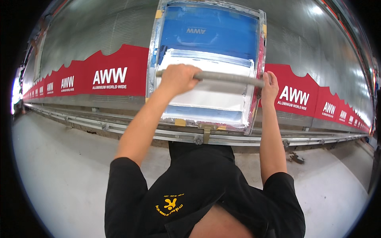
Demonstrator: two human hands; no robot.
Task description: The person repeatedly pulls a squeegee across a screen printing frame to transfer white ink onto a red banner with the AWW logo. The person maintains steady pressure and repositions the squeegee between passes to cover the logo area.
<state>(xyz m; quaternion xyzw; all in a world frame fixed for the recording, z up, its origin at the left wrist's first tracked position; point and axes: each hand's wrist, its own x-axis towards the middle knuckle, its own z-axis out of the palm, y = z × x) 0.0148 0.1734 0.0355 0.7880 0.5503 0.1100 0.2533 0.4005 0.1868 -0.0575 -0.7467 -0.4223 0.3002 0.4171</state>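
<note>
My left hand (179,79) wraps round a long grey bar (222,77), which lies crosswise over a screen frame (151,55). My right hand (269,87) is at the bar's right end beside the frame's right edge, fingers curled against it. The frame holds a blue screen (208,27) with thick white ink (214,99) across its lower part and streaky upper edge. Tape patches and a metal clamp (206,133) are on the frame's border.
A long grey metal surface (95,27) with red printed panels (123,55) runs left and right behind the frame. An aluminium rail (238,140) with fittings crosses below the frame, in front of my body. A pale stained floor (59,166) lies below.
</note>
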